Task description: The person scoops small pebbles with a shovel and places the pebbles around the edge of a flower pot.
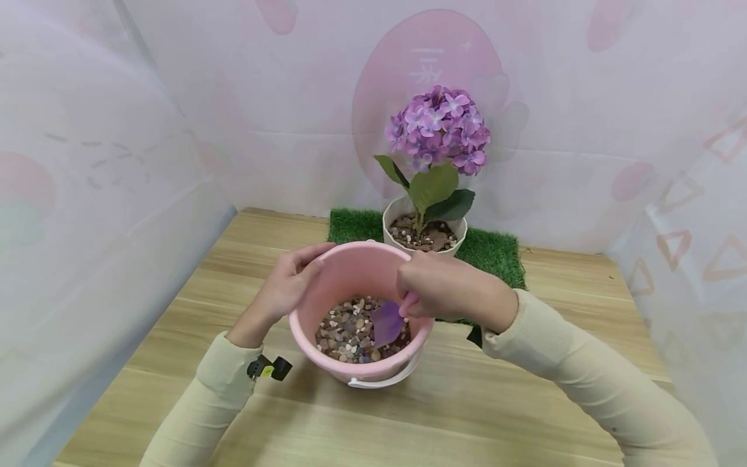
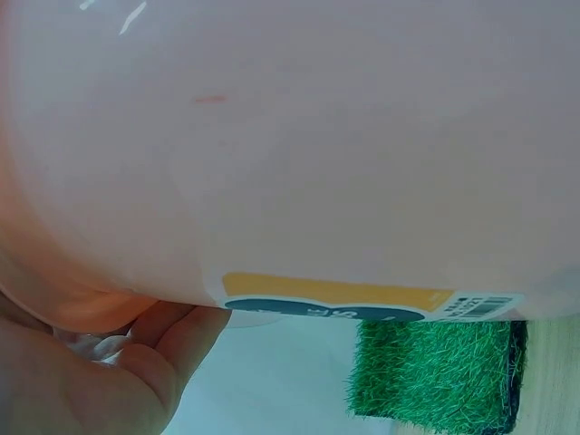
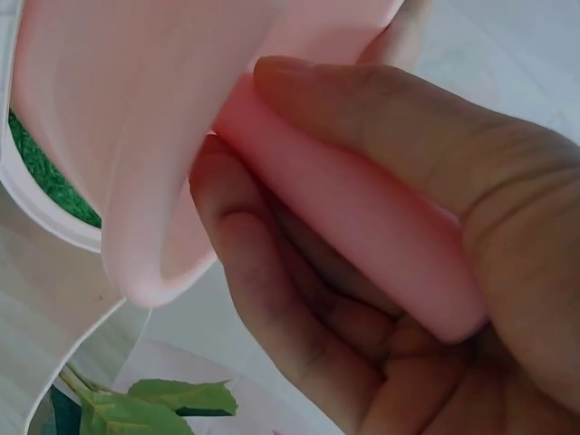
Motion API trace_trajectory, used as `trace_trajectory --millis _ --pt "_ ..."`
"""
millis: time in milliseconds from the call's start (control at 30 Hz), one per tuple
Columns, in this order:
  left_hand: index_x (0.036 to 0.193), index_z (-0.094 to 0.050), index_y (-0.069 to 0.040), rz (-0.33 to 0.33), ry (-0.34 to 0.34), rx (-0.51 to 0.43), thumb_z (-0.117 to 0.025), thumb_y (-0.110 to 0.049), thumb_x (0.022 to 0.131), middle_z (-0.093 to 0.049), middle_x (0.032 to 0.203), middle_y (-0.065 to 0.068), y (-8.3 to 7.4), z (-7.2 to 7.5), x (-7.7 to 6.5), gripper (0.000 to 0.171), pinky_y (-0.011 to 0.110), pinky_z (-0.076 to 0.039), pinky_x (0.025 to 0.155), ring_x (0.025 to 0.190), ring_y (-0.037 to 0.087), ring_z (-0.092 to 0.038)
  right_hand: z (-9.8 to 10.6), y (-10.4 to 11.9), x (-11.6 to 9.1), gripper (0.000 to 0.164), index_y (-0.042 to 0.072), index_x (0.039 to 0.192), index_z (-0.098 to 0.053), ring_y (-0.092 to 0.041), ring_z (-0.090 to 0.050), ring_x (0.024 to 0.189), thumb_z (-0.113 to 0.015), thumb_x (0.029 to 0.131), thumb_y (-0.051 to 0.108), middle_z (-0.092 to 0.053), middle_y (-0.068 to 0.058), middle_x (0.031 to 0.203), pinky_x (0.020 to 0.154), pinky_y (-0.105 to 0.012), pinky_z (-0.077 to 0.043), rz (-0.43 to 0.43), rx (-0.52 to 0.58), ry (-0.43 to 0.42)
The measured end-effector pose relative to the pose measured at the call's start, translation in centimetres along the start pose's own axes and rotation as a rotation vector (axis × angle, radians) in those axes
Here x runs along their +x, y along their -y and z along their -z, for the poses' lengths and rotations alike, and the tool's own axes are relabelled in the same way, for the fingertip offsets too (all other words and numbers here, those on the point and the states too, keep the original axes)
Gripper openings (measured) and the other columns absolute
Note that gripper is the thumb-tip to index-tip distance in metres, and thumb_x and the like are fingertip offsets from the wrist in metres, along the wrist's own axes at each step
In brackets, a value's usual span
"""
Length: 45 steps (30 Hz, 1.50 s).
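A pink bucket (image 1: 356, 266) with a white handle stands on the wooden table, small mixed pebbles (image 1: 347, 327) covering its bottom. My left hand (image 1: 286, 285) grips the bucket's left rim; in the left wrist view the bucket's outer wall (image 2: 317, 163) with its label fills most of the picture. In my right hand (image 1: 446, 285) is a small trowel with a purple blade (image 1: 387, 323). The blade is inside the bucket, at the pebbles; its tip's depth is hard to tell. Fingers and thumb wrap the trowel's pink handle (image 3: 353, 227) beside the bucket rim (image 3: 149, 263).
Behind the bucket, a white pot (image 1: 390, 224) holds a purple hydrangea (image 1: 438, 130) with green leaves, soil and some pebbles. The pot stands on a green artificial-grass mat (image 1: 496, 256). Pale printed cloth (image 1: 280, 175) encloses the table (image 1: 513, 402) at the back and sides.
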State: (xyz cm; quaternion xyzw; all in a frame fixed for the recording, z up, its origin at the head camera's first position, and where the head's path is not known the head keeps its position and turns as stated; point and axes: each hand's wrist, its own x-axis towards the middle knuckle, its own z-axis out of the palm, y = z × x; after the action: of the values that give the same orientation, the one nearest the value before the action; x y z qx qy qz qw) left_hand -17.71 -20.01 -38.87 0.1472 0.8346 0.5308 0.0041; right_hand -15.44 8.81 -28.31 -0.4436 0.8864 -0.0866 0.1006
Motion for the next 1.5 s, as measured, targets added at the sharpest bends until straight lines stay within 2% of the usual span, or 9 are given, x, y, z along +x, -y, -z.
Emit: trace_trajectory --millis 100,367,667,900,967,1200,1500 --pt "0.15 -0.056 0.0 0.001 0.002 -0.008 -0.049 -0.01 0.11 -0.066 0.142 0.025 0.0 0.0 -0.1 0.042 0.029 -0.066 0.085 0.111 0.04 -0.074 -0.4 0.1 0.3 0.028 0.02 0.062 -0.068 -0.005 -0.054 0.056 -0.082 0.081 0.006 -0.062 0.012 0.061 0.051 -0.019 -0.047 0.009 -0.02 0.003" --pt "0.15 -0.057 -0.002 0.001 -0.008 -0.017 -0.05 -0.01 0.11 -0.065 0.143 0.026 0.0 0.0 -0.2 0.041 0.03 -0.067 0.082 0.108 0.041 -0.075 -0.8 0.3 0.6 0.029 0.019 0.062 -0.066 -0.009 -0.057 0.056 -0.085 0.081 0.007 -0.06 0.009 0.06 0.054 -0.023 -0.051 0.023 -0.048 -0.022" --pt "0.15 -0.057 -0.001 0.005 -0.011 -0.014 -0.05 -0.01 0.11 -0.066 0.141 0.027 -0.1 0.2 -0.2 0.041 0.032 -0.068 0.079 0.105 0.041 -0.075 -1.1 0.4 0.7 0.027 0.018 0.065 -0.067 -0.009 -0.057 0.056 -0.084 0.082 0.006 -0.062 0.008 0.063 0.052 -0.02 -0.049 0.003 -0.026 -0.027" --pt "0.15 -0.056 0.0 0.016 -0.011 -0.034 -0.05 -0.009 0.11 -0.066 0.141 0.027 -0.1 0.2 -0.3 0.042 0.035 -0.069 0.081 0.106 0.042 -0.074 -2.3 0.4 0.8 0.036 0.017 0.062 -0.051 -0.01 -0.049 0.055 -0.079 0.079 0.001 -0.05 0.007 0.061 0.051 -0.021 -0.045 0.033 -0.035 -0.041" --pt "0.15 -0.056 0.0 0.016 -0.011 -0.035 -0.05 -0.009 0.11 -0.065 0.141 0.027 0.0 0.2 -0.3 0.042 0.036 -0.069 0.081 0.107 0.042 -0.074 -2.5 0.3 0.9 0.037 0.017 0.062 -0.051 -0.01 -0.048 0.055 -0.08 0.079 0.002 -0.049 0.007 0.061 0.051 -0.021 -0.045 0.035 -0.041 -0.054" --pt "0.15 -0.056 -0.001 0.019 -0.016 -0.05 -0.05 -0.009 0.11 -0.065 0.142 0.027 0.0 0.1 -0.3 0.042 0.037 -0.069 0.083 0.108 0.043 -0.074 -4.7 -0.2 2.2 0.02 0.012 0.071 -0.067 -0.011 -0.054 0.057 -0.077 0.083 0.0 -0.063 0.003 0.065 0.054 -0.022 -0.049 0.086 -0.056 -0.094" --pt "0.149 -0.057 -0.001 0.021 -0.017 -0.06 -0.051 -0.011 0.11 -0.065 0.143 0.026 0.2 -0.2 0.0 0.041 0.038 -0.068 0.087 0.112 0.042 -0.074 -4.9 0.3 3.4 0.017 0.011 0.075 -0.068 -0.014 -0.057 0.057 -0.077 0.085 0.0 -0.064 0.0 0.068 0.056 -0.025 -0.054 -0.044 -0.051 0.014"
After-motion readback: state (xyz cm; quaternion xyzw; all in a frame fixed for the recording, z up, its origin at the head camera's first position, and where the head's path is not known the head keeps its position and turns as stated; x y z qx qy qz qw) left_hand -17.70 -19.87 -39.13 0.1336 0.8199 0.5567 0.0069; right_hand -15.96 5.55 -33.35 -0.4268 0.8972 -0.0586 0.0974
